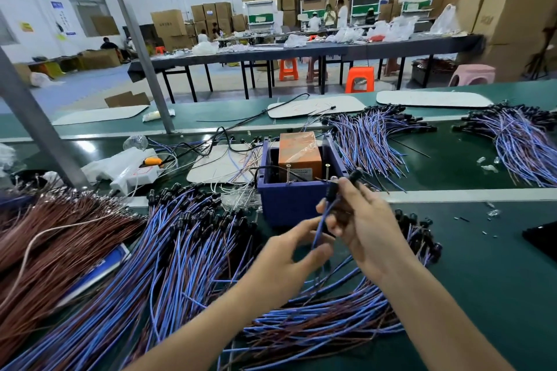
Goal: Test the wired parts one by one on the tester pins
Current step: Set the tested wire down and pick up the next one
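A blue plastic tester box (289, 204) stands mid-bench with an orange block (300, 149) inside and two upright metal pins (327, 172) at its near edge. My right hand (366, 224) grips black-capped wired parts (333, 194) just in front of the right pin. Their blue wire (319, 227) hangs down into my left hand (289, 256), which pinches it between thumb and fingers. A big pile of blue and brown wired parts (187, 250) lies to the left and under my arms.
Brown wire bundles (54, 229) fill the far left. More blue wired parts (370, 135) lie behind the box, and another heap (518, 135) at right. A slanted metal post (39, 126) crosses the left. A white bag (126, 165) lies beyond; a dark object (542, 238) at the right edge.
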`<state>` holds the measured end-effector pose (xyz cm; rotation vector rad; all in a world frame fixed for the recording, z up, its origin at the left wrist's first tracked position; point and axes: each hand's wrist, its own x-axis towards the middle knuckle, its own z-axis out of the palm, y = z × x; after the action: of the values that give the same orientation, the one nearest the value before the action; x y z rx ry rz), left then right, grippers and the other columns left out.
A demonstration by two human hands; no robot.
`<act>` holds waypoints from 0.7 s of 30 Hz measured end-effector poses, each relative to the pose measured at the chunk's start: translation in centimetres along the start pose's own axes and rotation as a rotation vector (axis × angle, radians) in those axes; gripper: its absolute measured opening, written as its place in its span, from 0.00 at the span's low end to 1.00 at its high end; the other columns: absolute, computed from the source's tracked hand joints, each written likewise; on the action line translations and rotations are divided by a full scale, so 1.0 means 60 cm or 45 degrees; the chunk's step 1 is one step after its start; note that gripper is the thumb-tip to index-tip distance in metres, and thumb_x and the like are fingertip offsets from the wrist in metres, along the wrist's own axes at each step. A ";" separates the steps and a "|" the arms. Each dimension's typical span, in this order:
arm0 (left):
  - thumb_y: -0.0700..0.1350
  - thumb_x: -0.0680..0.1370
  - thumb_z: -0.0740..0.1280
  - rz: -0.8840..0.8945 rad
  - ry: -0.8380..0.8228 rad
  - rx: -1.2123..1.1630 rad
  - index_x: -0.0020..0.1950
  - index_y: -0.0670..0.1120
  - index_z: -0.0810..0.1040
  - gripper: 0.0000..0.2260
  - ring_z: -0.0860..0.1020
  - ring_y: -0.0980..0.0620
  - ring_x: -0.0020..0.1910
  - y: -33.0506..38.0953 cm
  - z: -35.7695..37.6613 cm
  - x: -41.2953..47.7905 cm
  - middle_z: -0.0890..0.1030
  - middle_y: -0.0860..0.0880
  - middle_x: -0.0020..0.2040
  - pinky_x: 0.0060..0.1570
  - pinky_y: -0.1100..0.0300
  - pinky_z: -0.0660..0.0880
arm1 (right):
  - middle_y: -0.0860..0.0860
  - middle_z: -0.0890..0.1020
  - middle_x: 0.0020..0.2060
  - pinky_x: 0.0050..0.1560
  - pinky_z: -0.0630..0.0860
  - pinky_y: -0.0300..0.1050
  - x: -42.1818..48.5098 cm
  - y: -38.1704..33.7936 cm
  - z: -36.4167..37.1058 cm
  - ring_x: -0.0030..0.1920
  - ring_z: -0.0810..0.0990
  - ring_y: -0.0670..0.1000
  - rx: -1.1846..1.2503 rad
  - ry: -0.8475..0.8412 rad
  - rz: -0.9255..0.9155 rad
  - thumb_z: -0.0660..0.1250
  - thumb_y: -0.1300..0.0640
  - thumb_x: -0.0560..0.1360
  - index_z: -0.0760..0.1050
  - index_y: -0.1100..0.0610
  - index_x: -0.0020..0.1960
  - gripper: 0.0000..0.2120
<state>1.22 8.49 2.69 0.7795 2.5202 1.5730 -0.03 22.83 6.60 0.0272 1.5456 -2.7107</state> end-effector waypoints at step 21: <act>0.49 0.76 0.63 -0.062 0.266 -0.134 0.44 0.46 0.80 0.09 0.65 0.59 0.24 -0.023 -0.048 -0.051 0.70 0.53 0.24 0.27 0.70 0.62 | 0.53 0.81 0.25 0.20 0.69 0.32 0.047 -0.060 -0.136 0.20 0.74 0.45 0.124 0.500 -0.256 0.57 0.53 0.82 0.67 0.56 0.41 0.12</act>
<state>2.44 4.25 2.26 0.5645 2.5449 1.8415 -2.88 31.64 5.50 0.4569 1.5713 -3.0822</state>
